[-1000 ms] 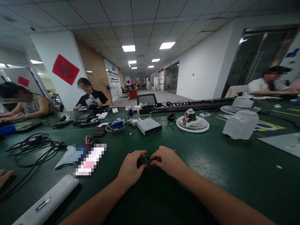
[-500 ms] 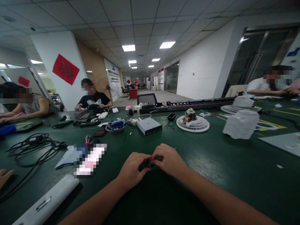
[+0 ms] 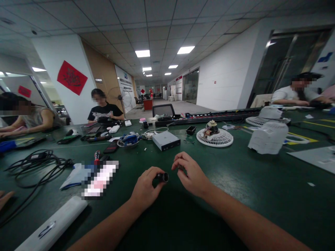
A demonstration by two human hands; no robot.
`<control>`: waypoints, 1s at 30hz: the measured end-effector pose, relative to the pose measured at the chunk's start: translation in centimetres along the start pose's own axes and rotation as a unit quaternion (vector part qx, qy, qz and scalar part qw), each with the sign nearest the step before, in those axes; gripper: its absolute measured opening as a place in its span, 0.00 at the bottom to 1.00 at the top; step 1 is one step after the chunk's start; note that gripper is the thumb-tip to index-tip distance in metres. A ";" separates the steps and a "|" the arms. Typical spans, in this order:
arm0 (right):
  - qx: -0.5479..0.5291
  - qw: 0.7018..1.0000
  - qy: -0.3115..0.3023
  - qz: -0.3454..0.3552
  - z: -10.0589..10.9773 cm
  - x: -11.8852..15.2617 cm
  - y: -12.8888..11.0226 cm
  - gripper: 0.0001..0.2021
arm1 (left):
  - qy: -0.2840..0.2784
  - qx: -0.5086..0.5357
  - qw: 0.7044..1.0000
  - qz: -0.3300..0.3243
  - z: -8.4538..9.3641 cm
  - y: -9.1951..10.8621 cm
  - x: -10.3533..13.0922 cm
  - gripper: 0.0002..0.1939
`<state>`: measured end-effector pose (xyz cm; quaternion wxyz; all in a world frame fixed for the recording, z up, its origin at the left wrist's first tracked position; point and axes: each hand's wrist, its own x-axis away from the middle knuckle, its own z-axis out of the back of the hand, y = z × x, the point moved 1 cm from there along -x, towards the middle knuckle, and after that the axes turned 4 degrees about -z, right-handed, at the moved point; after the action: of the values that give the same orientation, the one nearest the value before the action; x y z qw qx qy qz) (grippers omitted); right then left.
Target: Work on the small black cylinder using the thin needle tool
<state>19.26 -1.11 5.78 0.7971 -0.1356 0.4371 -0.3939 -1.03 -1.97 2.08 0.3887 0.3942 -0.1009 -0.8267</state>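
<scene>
In the head view, my left hand (image 3: pixel 147 184) is closed round a small black cylindrical part (image 3: pixel 164 177), whose round open end faces right. A short gap to the right, my right hand (image 3: pixel 190 174) is raised over the green table (image 3: pixel 230 216) with its fingers curled round something small that I cannot make out. The two hands do not touch. Beyond them lies a grey disc drive (image 3: pixel 165 140), and behind my right hand sits a white round fan grille (image 3: pixel 215 138) with a motor on it.
Black cables (image 3: pixel 36 164), a white elongated case (image 3: pixel 52 223) and a red-handled screwdriver (image 3: pixel 97 157) lie at the left. A white plastic housing (image 3: pixel 268 137) stands at the right. Another person's fingers (image 3: pixel 5 199) show at the left edge. People sit across the table.
My right hand has moved away from my left hand, up and to the right. The black part's round end now shows in my left hand.
</scene>
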 end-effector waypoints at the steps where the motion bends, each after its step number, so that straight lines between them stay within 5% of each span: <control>1: -0.017 1.000 0.015 0.007 0.3 -0.1 0.1 0.12 | 0.005 0.001 1.000 0.011 0.0 -0.1 0.0 0.14; 7: -0.167 0.982 0.088 -0.030 0.4 -0.3 1.2 0.11 | 0.043 -0.015 0.997 0.054 0.2 -0.6 -0.1 0.13; 11: -0.269 0.959 0.060 -0.060 -0.6 -0.3 2.1 0.11 | 0.048 -0.008 0.997 0.052 0.4 -0.4 -0.1 0.13; 17: -0.194 0.978 0.009 -0.076 -0.8 -0.2 2.3 0.12 | 0.043 0.000 0.998 0.046 0.5 -0.1 0.0 0.13; 30: -0.278 0.955 0.006 -0.107 -1.1 -0.4 2.6 0.13 | 0.024 -0.023 0.999 0.037 0.5 0.1 -0.2 0.15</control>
<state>19.60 0.99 3.95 0.6786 -0.3951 0.5169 -0.3409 -1.26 -1.95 2.56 0.4303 0.4012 -0.0872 -0.8039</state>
